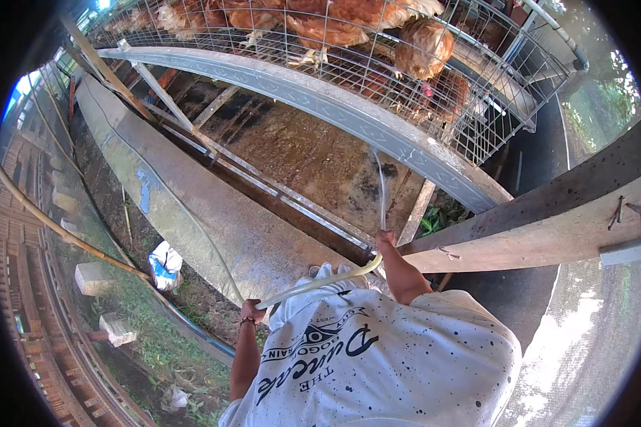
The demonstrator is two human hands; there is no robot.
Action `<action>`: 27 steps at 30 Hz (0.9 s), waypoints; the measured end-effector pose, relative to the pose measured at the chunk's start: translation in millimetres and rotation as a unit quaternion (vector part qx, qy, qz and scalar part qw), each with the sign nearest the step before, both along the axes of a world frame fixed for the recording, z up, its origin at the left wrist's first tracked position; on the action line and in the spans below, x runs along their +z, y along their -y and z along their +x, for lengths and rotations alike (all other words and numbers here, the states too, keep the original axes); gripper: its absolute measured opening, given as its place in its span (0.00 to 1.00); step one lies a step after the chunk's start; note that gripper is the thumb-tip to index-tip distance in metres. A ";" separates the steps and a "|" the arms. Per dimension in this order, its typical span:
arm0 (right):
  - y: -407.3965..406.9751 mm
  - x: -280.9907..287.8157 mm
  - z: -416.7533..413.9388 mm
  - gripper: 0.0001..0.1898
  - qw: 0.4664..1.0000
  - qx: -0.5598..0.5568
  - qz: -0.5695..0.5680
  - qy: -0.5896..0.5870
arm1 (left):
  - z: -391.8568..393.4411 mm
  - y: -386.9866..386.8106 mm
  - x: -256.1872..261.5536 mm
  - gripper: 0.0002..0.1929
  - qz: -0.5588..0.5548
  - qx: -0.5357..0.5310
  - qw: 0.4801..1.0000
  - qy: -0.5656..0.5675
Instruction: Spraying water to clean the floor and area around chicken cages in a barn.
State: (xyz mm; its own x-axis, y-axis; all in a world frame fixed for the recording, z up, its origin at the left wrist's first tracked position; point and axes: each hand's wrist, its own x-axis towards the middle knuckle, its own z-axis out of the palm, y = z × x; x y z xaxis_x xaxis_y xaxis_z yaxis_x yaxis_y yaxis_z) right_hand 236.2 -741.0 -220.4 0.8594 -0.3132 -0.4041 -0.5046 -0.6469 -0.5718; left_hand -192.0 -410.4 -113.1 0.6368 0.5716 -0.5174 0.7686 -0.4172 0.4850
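Observation:
A pale, translucent hose (320, 285) runs across the front of my body, and both hands grip it. My left hand (251, 311) is closed around it on the left, with a band at the wrist. From there the hose trails away up the concrete walkway (235, 224). Farther right, my right hand (386, 241) grips the hose near its end. A thin, clear stream (382, 187), apparently water, leaves that hand towards the dirty floor (310, 141) below the cages. Brown hens (326, 26) stand in the wire cage (486, 123) above.
A metal beam (299, 85) carries the cage front. On my right a thick wooden beam (523, 240) has nails sticking out. Left of the walkway lie a white and blue sack (165, 266), a bamboo pole (69, 232) and pale blocks (93, 278). Netting (593, 331) hangs at right.

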 end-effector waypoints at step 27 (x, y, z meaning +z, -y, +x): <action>-46.7 50.1 -31.8 0.19 0.946 0.197 0.008 -0.255 | -21.9 11.7 47.6 0.08 0.073 0.017 0.997 -0.021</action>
